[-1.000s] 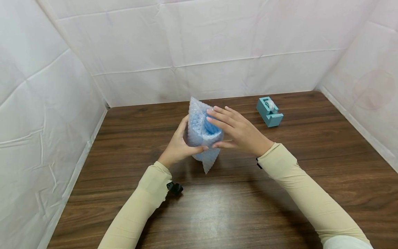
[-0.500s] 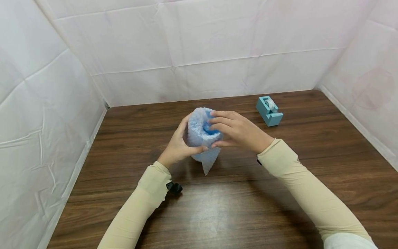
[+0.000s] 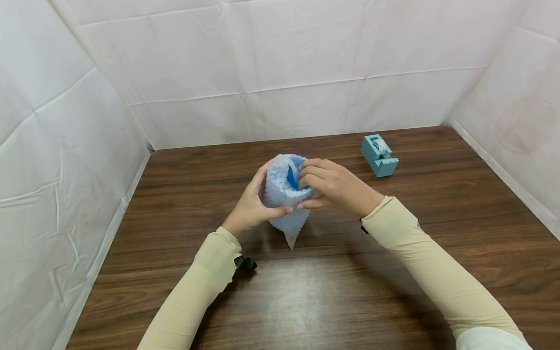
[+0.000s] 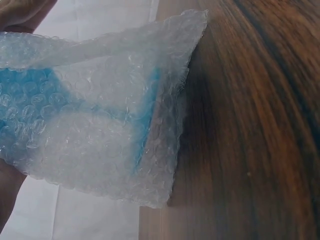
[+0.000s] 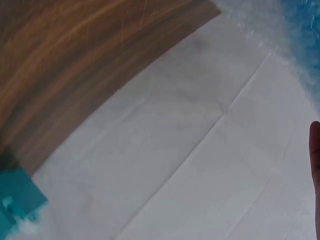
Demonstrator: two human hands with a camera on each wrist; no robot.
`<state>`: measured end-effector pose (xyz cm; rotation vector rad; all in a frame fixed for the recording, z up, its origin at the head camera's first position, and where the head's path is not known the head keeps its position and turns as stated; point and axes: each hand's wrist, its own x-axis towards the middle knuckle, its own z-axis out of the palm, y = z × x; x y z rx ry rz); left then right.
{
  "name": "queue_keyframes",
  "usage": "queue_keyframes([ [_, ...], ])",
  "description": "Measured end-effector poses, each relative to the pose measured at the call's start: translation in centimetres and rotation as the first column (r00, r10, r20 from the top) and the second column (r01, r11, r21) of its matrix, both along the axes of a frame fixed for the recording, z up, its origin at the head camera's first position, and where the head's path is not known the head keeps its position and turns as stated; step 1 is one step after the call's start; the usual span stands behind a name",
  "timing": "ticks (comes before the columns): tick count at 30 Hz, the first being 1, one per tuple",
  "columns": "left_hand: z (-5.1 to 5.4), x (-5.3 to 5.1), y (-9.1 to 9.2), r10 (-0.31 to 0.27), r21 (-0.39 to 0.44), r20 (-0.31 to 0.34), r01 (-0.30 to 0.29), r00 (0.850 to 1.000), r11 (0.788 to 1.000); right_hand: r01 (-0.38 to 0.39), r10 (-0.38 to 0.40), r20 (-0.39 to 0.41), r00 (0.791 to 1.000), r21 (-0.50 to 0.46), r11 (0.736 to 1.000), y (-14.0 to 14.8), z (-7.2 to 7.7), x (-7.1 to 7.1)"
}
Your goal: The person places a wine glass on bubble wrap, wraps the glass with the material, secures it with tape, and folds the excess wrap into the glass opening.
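Note:
A bubble-wrapped goblet (image 3: pixel 279 189) is held upright in the middle of the table. Its blue stem and flat base (image 4: pixel 147 117) show through the clear bubble wrap (image 4: pixel 95 145) in the left wrist view. My left hand (image 3: pixel 253 204) grips the wrapped bundle from the left, thumb across the front. At the top right, my right hand (image 3: pixel 332 187) pinches the wrap's upper edge, fingers curled over into the opening and thumb outside. Blue shows inside that opening (image 3: pixel 292 179). A pointed corner of wrap (image 3: pixel 292 233) hangs below the hands.
A teal tape dispenser (image 3: pixel 379 156) with a roll of clear tape stands at the back right of the brown wooden table (image 3: pixel 183 194). White sheets (image 3: pixel 306 48) enclose the table at the back and both sides.
The upright pointed corner of bubble wrap at the top has been folded down into the opening. My right fingers have curled inward over the rim; the left hand keeps its grip.

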<state>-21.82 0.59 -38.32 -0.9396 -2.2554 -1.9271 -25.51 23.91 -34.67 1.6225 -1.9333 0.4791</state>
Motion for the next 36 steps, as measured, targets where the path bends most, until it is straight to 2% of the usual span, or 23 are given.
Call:
queue_keyframes([
  [5,-0.1,-0.1,0.0,-0.007,0.013,-0.031,0.007,1.000,1.000,-0.018,0.035,0.153,0.988,-0.114,0.993,-0.4,-0.5,0.4],
  [8,-0.1,-0.2,0.0,0.001,0.015,-0.054,0.000,0.999,1.000,0.017,0.028,0.260,0.965,-0.172,0.985,-0.6,-0.6,0.7],
  [9,-0.1,-0.2,0.0,0.006,0.013,-0.058,-0.005,0.998,1.000,0.034,0.024,0.305,0.952,-0.183,0.982,-0.6,-0.6,0.8],
  [11,0.0,-0.1,0.1,0.011,0.008,-0.054,-0.010,0.998,1.000,0.074,0.012,0.415,0.910,-0.191,0.979,-0.7,-0.6,1.1],
  [13,0.0,0.0,0.1,0.010,0.010,-0.046,-0.010,0.999,1.000,0.101,0.012,0.517,0.856,-0.190,0.977,-0.7,-0.5,1.3],
  [16,0.0,0.0,0.2,-0.007,0.023,-0.039,0.008,0.999,1.000,0.092,0.055,0.627,0.777,-0.200,0.975,-0.6,-0.4,1.5],
  [18,0.0,0.0,0.2,-0.019,0.030,-0.039,0.020,0.999,0.999,0.074,0.088,0.666,0.741,-0.210,0.975,-0.6,-0.4,1.6],
  [20,0.0,0.0,0.2,-0.026,0.031,-0.042,0.027,0.999,0.999,0.062,0.109,0.687,0.718,-0.219,0.974,-0.6,-0.4,1.6],
  [23,0.0,-0.1,0.2,-0.027,0.025,-0.043,0.028,0.999,0.999,0.064,0.110,0.703,0.702,-0.216,0.974,-0.6,-0.5,1.5],
  [30,0.0,-0.1,0.1,-0.045,-0.006,-0.034,0.045,0.998,0.999,0.089,0.101,0.721,0.686,-0.220,0.971,-0.7,-0.8,1.4],
  [32,0.0,-0.2,-0.2,-0.030,-0.026,-0.091,0.028,0.995,0.999,0.098,0.101,0.727,0.679,-0.227,0.969,-0.7,-0.8,1.4],
  [34,0.1,-0.2,-0.6,-0.003,-0.028,-0.181,-0.002,0.983,1.000,0.106,0.103,0.730,0.676,-0.235,0.966,-0.7,-0.8,1.4],
  [35,0.2,-0.3,-0.7,0.015,-0.021,-0.239,-0.021,0.971,1.000,0.108,0.105,0.732,0.674,-0.238,0.965,-0.7,-0.7,1.4],
  [36,0.3,-0.2,-0.9,0.041,-0.014,-0.303,-0.047,0.952,0.999,0.110,0.107,0.733,0.672,-0.242,0.964,-0.7,-0.7,1.4],
])
